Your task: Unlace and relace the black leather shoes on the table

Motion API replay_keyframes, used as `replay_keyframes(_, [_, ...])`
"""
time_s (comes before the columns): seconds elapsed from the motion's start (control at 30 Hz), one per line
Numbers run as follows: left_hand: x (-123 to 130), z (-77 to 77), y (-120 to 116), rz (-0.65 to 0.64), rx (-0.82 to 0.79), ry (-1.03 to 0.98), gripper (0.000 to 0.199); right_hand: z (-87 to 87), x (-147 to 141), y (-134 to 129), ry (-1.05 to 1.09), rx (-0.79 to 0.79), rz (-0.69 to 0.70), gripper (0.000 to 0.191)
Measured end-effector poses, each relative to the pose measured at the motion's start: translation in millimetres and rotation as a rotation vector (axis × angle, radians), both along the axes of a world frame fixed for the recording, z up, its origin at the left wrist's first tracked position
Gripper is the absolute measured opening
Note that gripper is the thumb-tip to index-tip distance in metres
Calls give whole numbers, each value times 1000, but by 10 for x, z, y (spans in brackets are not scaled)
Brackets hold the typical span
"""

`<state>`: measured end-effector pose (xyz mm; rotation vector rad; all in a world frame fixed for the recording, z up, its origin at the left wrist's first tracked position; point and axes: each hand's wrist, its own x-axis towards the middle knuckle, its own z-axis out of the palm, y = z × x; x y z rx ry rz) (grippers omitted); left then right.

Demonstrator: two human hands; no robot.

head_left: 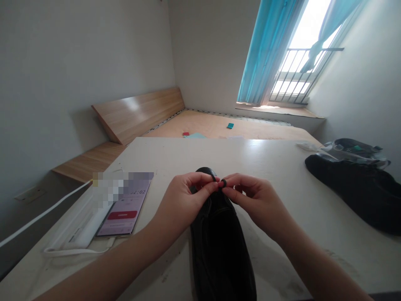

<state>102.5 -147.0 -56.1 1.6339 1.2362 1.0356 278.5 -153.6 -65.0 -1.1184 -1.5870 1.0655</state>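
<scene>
A black shoe (224, 246) lies on the white table (169, 154), its toe pointing away from me and its opening facing up. Above its front part, my left hand (191, 194) pinches a black shoelace (224, 183) between thumb and forefinger. My right hand (250, 192) grips the same lace from the other side, where a small loop shows at the fingertips. The fingertips of both hands meet or nearly meet. Parts of the lace are hidden behind the fingers.
On the left lie a phone (125, 209) with a lit screen, a clear plastic case (78, 221) and a white cable (46, 217). Another black shoe (354, 188) rests at the right, before a transparent bag (360, 152). Beyond the table is a bed (263, 129).
</scene>
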Motion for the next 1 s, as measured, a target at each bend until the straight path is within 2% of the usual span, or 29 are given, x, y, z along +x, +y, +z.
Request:
replay_keyframes(0.07, [22,-19,4,26,-1,-49,20,-33,-23,-4,30,15,-39,13])
replay_keyframes(0.23, [26,-64,8,36,-46,-140,23,-104,-79,21,200,-67,-79,21])
replay_keyframes(0.47, [2,-77,19,61,-86,-186,35,-82,-90,14,177,-72,-40,17])
replay_keyframes(0.6, [0,-106,41,2,-161,-270,40,-84,-81,13,203,-40,0,12])
replay_keyframes(0.7, [17,-127,49,-63,-158,-326,22,-90,-86,10,222,-21,8,10])
replay_keyframes(0.87, [61,-124,26,-84,-92,-249,20,-96,-112,6,231,-4,35,6])
replay_keyframes(1.0, [77,-129,13,-119,-81,-238,24,-102,-124,27,198,-29,-2,9])
